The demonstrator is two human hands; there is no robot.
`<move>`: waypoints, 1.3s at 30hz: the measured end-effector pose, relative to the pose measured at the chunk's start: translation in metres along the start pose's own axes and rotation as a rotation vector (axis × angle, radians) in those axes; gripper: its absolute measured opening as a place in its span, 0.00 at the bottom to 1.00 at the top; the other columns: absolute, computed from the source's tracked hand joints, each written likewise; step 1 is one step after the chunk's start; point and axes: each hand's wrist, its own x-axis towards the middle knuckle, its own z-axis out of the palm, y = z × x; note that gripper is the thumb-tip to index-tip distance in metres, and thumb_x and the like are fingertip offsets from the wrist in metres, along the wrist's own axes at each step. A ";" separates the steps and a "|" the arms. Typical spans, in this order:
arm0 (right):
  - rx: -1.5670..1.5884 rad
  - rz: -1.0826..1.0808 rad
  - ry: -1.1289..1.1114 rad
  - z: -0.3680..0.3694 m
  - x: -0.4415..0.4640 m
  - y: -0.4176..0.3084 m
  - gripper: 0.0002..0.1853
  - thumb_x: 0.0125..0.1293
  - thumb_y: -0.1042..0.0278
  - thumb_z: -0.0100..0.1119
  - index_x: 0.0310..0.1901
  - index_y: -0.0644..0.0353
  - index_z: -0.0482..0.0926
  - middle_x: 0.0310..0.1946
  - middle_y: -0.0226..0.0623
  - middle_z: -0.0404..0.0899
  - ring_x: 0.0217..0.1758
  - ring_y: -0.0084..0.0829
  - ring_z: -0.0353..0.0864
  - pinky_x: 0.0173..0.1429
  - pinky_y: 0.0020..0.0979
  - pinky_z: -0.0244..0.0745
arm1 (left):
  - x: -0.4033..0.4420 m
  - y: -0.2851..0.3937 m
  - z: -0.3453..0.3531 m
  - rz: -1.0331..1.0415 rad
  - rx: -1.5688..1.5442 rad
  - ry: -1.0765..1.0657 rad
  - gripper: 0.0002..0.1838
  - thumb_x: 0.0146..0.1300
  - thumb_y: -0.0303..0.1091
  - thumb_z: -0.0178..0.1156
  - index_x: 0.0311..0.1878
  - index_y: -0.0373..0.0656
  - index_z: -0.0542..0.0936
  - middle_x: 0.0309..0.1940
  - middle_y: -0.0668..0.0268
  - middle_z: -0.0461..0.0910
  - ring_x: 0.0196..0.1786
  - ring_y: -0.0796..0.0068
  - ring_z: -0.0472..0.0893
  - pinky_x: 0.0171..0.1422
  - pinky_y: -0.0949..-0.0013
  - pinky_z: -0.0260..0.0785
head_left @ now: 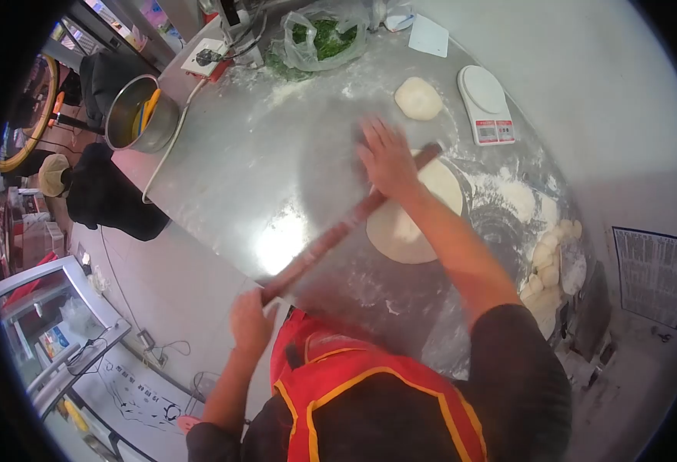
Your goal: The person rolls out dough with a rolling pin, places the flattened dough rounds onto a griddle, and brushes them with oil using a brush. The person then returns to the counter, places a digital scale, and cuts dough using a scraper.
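A long brown rolling pin point(327, 240) lies diagonally over a flat round sheet of dough point(404, 231) on the floured metal table point(223, 146). Wrapped round the pin's lower left end is my left hand point(252, 322), near the table's front edge. My right hand point(388, 160) rests on the pin near its upper right end, fingers stretched out and slightly blurred. Beyond the sheet sits a smaller round of dough point(418, 98).
A white scale point(486, 104) stands at the back right, with several dough pieces point(544, 258) nearer on the right. At the back are a bag of greens point(324, 38) and a power strip point(206, 58). A metal pot point(142, 115) stands beyond the left edge.
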 end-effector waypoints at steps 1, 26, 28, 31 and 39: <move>0.095 0.059 0.070 0.008 0.019 0.000 0.25 0.65 0.61 0.50 0.63 0.59 0.68 0.68 0.43 0.62 0.73 0.43 0.57 0.74 0.51 0.47 | 0.007 -0.010 0.001 0.019 0.026 0.053 0.16 0.52 0.37 0.68 0.40 0.43 0.75 0.33 0.58 0.77 0.40 0.52 0.76 0.44 0.54 0.68; 0.099 0.243 -0.168 -0.119 -0.299 0.027 0.30 0.61 0.66 0.58 0.65 0.61 0.64 0.65 0.46 0.64 0.71 0.45 0.60 0.74 0.55 0.44 | -0.074 0.089 0.071 0.107 -0.002 -0.341 0.13 0.56 0.43 0.62 0.39 0.46 0.77 0.32 0.56 0.82 0.37 0.51 0.82 0.42 0.52 0.73; 0.023 0.223 -0.179 -0.147 -0.318 0.026 0.31 0.57 0.67 0.62 0.62 0.62 0.66 0.62 0.47 0.68 0.69 0.45 0.62 0.75 0.54 0.45 | -0.052 0.063 0.072 0.289 0.009 -0.198 0.11 0.56 0.40 0.61 0.39 0.47 0.77 0.34 0.57 0.82 0.37 0.53 0.82 0.42 0.52 0.73; 0.024 0.397 -0.186 -0.137 -0.387 0.021 0.25 0.54 0.70 0.63 0.56 0.62 0.71 0.53 0.49 0.73 0.59 0.50 0.69 0.67 0.51 0.58 | 0.031 0.095 0.022 0.603 0.289 -0.164 0.11 0.53 0.35 0.64 0.40 0.47 0.76 0.36 0.59 0.81 0.39 0.55 0.81 0.44 0.54 0.73; 0.115 0.916 -0.014 -0.131 -0.420 -0.105 0.23 0.59 0.65 0.62 0.54 0.64 0.72 0.48 0.52 0.74 0.51 0.53 0.72 0.57 0.48 0.66 | 0.150 0.259 0.102 0.964 0.150 -0.215 0.34 0.60 0.50 0.60 0.63 0.35 0.68 0.68 0.53 0.63 0.72 0.57 0.59 0.77 0.50 0.44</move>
